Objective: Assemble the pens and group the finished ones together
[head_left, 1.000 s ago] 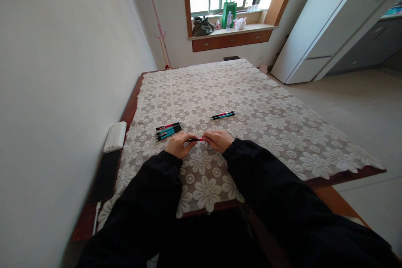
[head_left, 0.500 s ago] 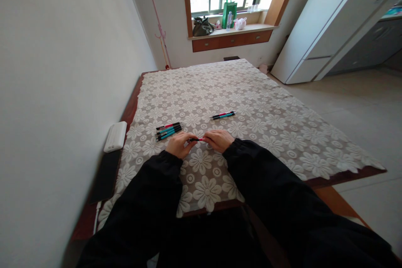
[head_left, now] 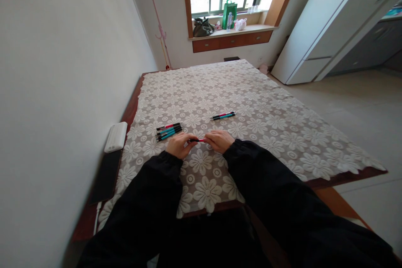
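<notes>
Between my two hands, just above the lace tablecloth [head_left: 204,161], is a red and black pen [head_left: 198,140]. My left hand [head_left: 179,145] is closed on its black end, thumb and fingers pinching. The red part is pinched by my right hand [head_left: 219,140], whose fingers hide the pen's far end. Beyond my left hand lies a group of several pens [head_left: 169,132], one red and black, the others teal and black. Farther off to the right, a pair of pens [head_left: 223,115] lies side by side, one red and one teal.
Along the table's left edge sit a white power bank-like box [head_left: 115,137], a dark flat phone-like slab [head_left: 106,177] and a white cable [head_left: 96,217]. A wall borders that side. Bags, including a green bag [head_left: 229,14], rest on the windowsill; a white fridge [head_left: 317,29] stands at right.
Slightly more of the pen's red part shows between my hands, as my right hand has shifted very slightly to the right. The other pens lie as before.
</notes>
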A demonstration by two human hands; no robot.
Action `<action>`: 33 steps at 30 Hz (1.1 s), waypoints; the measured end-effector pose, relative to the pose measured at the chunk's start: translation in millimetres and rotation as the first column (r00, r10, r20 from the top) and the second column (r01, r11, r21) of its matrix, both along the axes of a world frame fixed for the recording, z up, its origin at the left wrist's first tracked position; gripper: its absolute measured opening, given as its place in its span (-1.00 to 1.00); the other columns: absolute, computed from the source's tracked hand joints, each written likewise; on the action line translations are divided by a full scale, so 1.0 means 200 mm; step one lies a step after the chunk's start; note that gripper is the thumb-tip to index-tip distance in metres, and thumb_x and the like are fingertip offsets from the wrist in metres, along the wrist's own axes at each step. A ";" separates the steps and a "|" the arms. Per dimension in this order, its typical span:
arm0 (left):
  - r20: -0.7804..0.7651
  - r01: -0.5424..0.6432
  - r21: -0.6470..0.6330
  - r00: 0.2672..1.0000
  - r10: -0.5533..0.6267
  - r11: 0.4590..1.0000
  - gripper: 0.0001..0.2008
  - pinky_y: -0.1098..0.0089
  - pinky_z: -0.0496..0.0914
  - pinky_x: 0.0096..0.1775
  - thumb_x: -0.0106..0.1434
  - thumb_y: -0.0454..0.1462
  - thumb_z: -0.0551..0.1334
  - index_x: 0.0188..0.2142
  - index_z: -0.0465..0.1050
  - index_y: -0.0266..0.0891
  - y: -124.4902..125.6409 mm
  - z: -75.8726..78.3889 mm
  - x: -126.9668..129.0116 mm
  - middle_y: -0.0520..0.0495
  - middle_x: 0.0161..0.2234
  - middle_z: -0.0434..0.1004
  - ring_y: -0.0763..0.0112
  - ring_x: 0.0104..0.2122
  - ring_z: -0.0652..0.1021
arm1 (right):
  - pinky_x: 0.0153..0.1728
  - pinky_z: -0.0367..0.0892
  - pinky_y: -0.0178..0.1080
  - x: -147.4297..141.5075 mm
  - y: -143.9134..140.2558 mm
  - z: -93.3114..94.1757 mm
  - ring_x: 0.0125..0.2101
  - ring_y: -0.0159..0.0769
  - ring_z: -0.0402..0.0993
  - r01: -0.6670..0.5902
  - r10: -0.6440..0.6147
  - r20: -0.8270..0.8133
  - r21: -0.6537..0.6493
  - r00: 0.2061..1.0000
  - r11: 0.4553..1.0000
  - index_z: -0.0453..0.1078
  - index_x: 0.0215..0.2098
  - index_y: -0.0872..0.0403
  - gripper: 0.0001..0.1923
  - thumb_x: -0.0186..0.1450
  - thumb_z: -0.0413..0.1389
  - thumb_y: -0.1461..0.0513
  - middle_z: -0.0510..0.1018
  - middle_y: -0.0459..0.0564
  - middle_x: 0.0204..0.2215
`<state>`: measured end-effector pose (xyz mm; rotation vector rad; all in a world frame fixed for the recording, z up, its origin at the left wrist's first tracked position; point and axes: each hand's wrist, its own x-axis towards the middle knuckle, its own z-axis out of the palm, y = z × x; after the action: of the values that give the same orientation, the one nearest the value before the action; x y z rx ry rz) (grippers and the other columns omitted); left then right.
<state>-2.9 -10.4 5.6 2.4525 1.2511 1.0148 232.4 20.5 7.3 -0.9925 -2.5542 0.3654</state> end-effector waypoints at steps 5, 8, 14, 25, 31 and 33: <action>-0.012 -0.009 -0.023 1.000 0.009 1.000 -0.87 0.37 0.48 -0.23 0.32 -0.21 0.29 -0.16 0.57 -0.14 0.00 0.00 0.00 -0.03 -0.29 0.64 0.38 -0.32 0.58 | -0.32 0.16 -0.29 0.00 0.00 0.00 -0.33 -0.26 0.46 -0.001 0.001 0.005 0.015 1.000 1.000 0.43 -0.20 0.05 -0.82 0.45 0.09 0.12 0.56 -0.02 -0.36; -0.026 0.001 -0.038 1.000 -0.001 0.999 -0.85 0.37 0.47 -0.22 0.32 -0.18 0.28 -0.16 0.57 -0.12 0.00 0.00 0.00 -0.02 -0.30 0.64 0.38 -0.32 0.58 | -0.34 0.14 -0.27 0.00 0.00 0.01 -0.37 -0.27 0.45 0.016 -0.017 0.065 0.014 0.998 1.000 0.42 -0.30 0.06 -0.74 0.50 0.00 0.16 0.55 -0.02 -0.41; -0.080 -0.127 -0.072 0.989 0.121 0.989 -0.73 0.35 0.43 -0.26 0.35 -0.07 0.22 -0.16 0.57 -0.17 0.00 0.01 0.00 -0.06 -0.34 0.61 0.34 -0.35 0.56 | -0.27 0.21 -0.28 0.00 0.00 0.00 -0.28 -0.26 0.47 0.024 -0.020 -0.089 0.045 0.996 0.999 0.41 -0.20 0.06 -0.87 0.46 0.08 0.18 0.58 0.00 -0.29; -0.146 -0.126 -0.092 0.983 0.111 0.988 -0.70 0.34 0.38 -0.25 0.41 -0.11 0.13 -0.34 0.55 -0.17 0.02 0.00 -0.01 -0.06 -0.39 0.59 0.31 -0.31 0.55 | -0.20 0.22 -0.24 0.01 0.02 0.00 -0.26 -0.23 0.44 0.019 -0.005 -0.126 0.107 0.992 0.994 0.45 -0.23 0.05 -0.86 0.45 0.11 0.18 0.59 0.00 -0.30; -0.091 -0.101 -0.044 0.991 0.097 0.994 -0.79 0.32 0.41 -0.21 0.37 -0.14 0.19 -0.24 0.56 -0.17 0.02 0.00 -0.01 -0.07 -0.34 0.61 0.30 -0.29 0.56 | -0.24 0.21 -0.24 0.01 0.02 0.01 -0.29 -0.24 0.46 0.021 -0.012 -0.101 0.082 0.995 0.996 0.47 -0.24 0.06 -0.87 0.44 0.12 0.20 0.60 0.00 -0.31; -0.078 -0.112 -0.044 0.991 0.108 0.993 -0.77 0.33 0.40 -0.24 0.37 -0.12 0.19 -0.24 0.56 -0.18 0.01 0.00 -0.01 -0.06 -0.36 0.60 0.31 -0.31 0.56 | -0.24 0.22 -0.24 0.01 0.02 0.00 -0.28 -0.24 0.47 0.029 -0.020 -0.112 0.075 0.994 0.997 0.47 -0.24 0.06 -0.85 0.45 0.10 0.19 0.59 0.00 -0.31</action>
<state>-5.5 -7.5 5.4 2.4299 1.4321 0.9144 235.0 24.1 8.1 -0.9482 -2.4357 0.3051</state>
